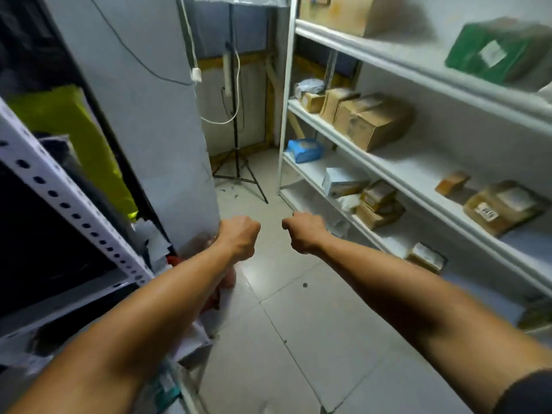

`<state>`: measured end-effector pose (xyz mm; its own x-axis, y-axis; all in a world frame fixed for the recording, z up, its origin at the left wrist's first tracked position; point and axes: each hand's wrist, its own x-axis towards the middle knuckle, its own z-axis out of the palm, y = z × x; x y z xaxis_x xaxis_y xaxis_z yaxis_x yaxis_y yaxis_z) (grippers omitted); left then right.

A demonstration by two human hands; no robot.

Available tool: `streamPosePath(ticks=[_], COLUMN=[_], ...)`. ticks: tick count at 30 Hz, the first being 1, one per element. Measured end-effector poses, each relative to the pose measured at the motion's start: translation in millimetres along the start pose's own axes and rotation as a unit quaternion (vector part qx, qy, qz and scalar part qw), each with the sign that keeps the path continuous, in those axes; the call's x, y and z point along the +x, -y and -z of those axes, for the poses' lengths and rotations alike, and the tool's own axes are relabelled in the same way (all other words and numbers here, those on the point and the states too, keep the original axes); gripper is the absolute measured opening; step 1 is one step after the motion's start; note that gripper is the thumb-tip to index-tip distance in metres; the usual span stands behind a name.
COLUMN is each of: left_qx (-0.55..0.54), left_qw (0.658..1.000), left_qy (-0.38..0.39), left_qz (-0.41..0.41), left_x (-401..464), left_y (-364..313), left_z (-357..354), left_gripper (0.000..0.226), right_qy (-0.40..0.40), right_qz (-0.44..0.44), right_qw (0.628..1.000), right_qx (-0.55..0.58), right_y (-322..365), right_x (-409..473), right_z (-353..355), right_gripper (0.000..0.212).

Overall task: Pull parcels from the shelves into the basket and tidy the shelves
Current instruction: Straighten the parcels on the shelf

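Both grips are clenched on nothing: left hand [240,236], right hand [304,233]. Reach right for the brown parcels [372,122]. No basket shows.

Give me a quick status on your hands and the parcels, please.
Left hand and right hand fisted, nothing in grip. Parcels on the right shelves, untouched. No basket in view. Tripod ahead on the floor.

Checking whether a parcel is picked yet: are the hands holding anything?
No. Left hand and right hand are closed fists, with nothing visible in them.
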<state>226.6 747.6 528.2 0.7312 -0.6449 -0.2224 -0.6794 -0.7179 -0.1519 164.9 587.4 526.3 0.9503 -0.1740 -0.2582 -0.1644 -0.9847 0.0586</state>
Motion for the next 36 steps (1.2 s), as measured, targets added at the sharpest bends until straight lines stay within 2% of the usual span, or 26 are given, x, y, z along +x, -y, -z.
streamPosePath(ticks=[7, 14, 20, 24, 31, 36], left_qx=[0.023, 0.025, 0.015, 0.011, -0.013, -0.030], left_qw=[0.992, 0.980, 0.969, 0.959, 0.950, 0.954], left_qy=[-0.112, -0.179, -0.220, -0.257, -0.293, -0.286], left_qz=[-0.049, -0.088, -0.114, -0.119, -0.102, -0.086], left_x=[81, 172, 257, 313, 390, 432], left_y=[-32, -39, -38, -8, 21, 25], left_z=[85, 142, 186, 229, 291, 309], left_gripper=[0.028, 0.032, 0.026, 0.021, 0.025, 0.020], right_qy=[-0.086, -0.073, -0.111, -0.144, -0.205, -0.227], right_qz=[-0.099, -0.152, -0.176, -0.175, -0.186, -0.167], right_qw=[0.991, 0.985, 0.978, 0.974, 0.961, 0.960], right_qx=[0.018, 0.027, 0.001, -0.014, -0.014, 0.004], right_y=[-84, -145, -192, -206, -236, -263], right_x=[19, 60, 125, 183, 246, 286], right_z=[72, 117, 153, 201, 255, 280], right_gripper=[0.039, 0.049, 0.043, 0.039, 0.036, 0.032])
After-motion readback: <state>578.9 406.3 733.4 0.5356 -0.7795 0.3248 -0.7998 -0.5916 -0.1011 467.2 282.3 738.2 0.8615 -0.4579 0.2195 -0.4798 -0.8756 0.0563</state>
